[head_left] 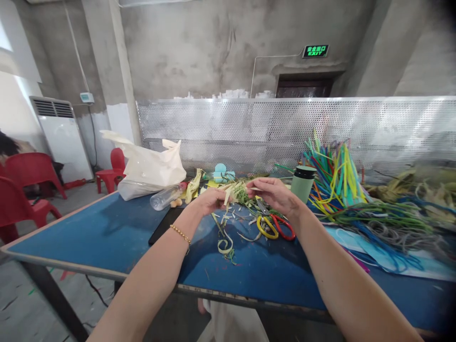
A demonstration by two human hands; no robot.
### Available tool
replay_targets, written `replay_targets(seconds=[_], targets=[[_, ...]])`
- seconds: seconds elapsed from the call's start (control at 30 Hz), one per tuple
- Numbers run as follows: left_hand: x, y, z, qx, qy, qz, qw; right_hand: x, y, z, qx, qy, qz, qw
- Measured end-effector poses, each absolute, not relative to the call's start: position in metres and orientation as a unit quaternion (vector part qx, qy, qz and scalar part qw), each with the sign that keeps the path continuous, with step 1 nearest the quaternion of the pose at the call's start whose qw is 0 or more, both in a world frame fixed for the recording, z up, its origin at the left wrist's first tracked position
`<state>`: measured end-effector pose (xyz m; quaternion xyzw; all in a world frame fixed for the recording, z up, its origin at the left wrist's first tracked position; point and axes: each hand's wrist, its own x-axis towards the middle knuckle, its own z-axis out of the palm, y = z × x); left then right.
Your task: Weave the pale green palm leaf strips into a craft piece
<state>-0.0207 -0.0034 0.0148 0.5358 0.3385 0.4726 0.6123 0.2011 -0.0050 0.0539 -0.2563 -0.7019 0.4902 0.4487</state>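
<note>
Over the blue table, my left hand (213, 200) is closed on the left end of a green and cream bundle of plant strips (239, 192). Opposite it, my right hand (272, 192) has its thumb and fingers pinched together on a thin pale strip (253, 189) by the bundle's right side. The fingertips are partly hidden, and the bundle's exact form is too small to make out. Just below my right hand lie scissors (267, 228) with one yellow and one red handle loop. A curled pale strip (225, 246) and small scraps lie under the hands.
A white plastic bag (151, 166) and a clear bottle (166, 197) stand left on the blue table (89, 237). To the right are a green lidded cup (302, 184), colourful strips (338, 175), tangled cords (384, 223) and blue face masks (402, 256). A perforated metal panel (221, 128) rises behind.
</note>
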Motion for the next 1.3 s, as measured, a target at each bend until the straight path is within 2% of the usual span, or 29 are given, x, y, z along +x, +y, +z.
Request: replay_targets(seconds=[0.13, 0.23, 0.4, 0.63, 0.7, 0.8, 1.13, 1.3], targets=[[-0.021, -0.004, 0.015, 0.528, 0.318, 0.468, 0.634, 0.198, -0.01, 0.053, -0.172, -0.709, 0.538, 0.422], [-0.021, -0.005, 0.016, 0.524, 0.319, 0.461, 0.641, 0.193, -0.011, 0.05, -0.173, -0.714, 0.521, 0.435], [-0.021, -0.004, 0.015, 0.521, 0.328, 0.452, 0.645, 0.188, -0.01, 0.049, -0.218, -0.754, 0.381, 0.489], [-0.021, -0.001, 0.011, 0.524, 0.327, 0.443, 0.649, 0.177, -0.008, 0.045, -0.184, -0.884, 0.177, 0.391], [-0.02, -0.001, 0.01, 0.524, 0.329, 0.442, 0.649, 0.169, -0.004, 0.037, -0.197, -0.872, 0.145, 0.424], [-0.018, -0.003, 0.01, 0.543, 0.333, 0.429, 0.641, 0.162, 0.005, 0.025, -0.298, -0.814, 0.09, 0.49], [-0.017, -0.006, 0.012, 0.59, 0.351, 0.423, 0.592, 0.159, 0.007, 0.017, -0.389, -0.765, 0.201, 0.473], [-0.017, -0.002, 0.008, 0.589, 0.351, 0.417, 0.596, 0.156, 0.007, 0.015, -0.367, -0.807, 0.147, 0.438]])
